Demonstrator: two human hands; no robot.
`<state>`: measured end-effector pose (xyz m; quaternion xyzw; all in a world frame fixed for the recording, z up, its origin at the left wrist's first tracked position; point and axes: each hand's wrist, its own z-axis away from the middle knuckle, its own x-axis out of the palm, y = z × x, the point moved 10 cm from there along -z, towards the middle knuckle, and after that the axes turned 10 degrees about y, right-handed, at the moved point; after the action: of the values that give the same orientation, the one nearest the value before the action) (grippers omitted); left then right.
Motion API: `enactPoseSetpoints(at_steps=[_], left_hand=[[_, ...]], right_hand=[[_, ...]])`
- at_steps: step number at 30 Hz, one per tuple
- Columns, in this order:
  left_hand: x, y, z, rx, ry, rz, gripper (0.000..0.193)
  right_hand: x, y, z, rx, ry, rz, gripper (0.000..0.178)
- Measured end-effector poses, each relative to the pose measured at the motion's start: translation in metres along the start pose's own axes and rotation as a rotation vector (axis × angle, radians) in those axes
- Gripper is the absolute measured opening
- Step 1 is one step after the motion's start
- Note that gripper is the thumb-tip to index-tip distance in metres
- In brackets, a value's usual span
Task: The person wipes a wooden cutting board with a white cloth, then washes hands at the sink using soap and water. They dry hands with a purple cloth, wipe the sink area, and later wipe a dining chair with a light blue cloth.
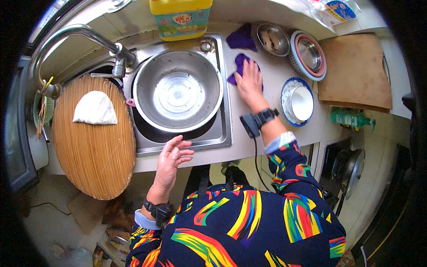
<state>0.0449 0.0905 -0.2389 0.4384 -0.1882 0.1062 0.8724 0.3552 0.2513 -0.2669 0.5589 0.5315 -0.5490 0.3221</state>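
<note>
My right hand (251, 83) presses down on a purple cloth (240, 62) on the white counter, its fingers over the bunched fabric. A second purple cloth (241, 37) lies crumpled just beyond it. Near the front edge of the sink, my left hand (171, 159) is raised with its fingers apart and nothing in it. A large steel basin (149, 104) rests over the sink (215, 143). It holds a little water or wet residue with small dark specks; which one I cannot tell.
Left of the sink lies a round wooden board (93, 155) with a folded white cloth (95, 109) and the faucet (120, 55) above. To the right are a steel bowl (280, 33), nested colanders (321, 71), stacked bowls (301, 103) and a cutting board (356, 75). A yellow jug (182, 20) stands behind.
</note>
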Motion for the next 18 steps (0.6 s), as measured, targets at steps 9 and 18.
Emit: enactPoseSetpoints(at_steps=[9, 18], left_hand=[[0.006, -0.028, 0.002, -0.066, -0.031, -0.091, 0.043], [0.025, -0.019, 0.013, 0.034, -0.057, -0.085, 0.039]], right_hand=[[0.002, -0.051, -0.042, -0.287, 0.133, -0.112, 0.045], [-0.028, -0.041, 0.085, -0.361, 0.003, -0.151, 0.048]])
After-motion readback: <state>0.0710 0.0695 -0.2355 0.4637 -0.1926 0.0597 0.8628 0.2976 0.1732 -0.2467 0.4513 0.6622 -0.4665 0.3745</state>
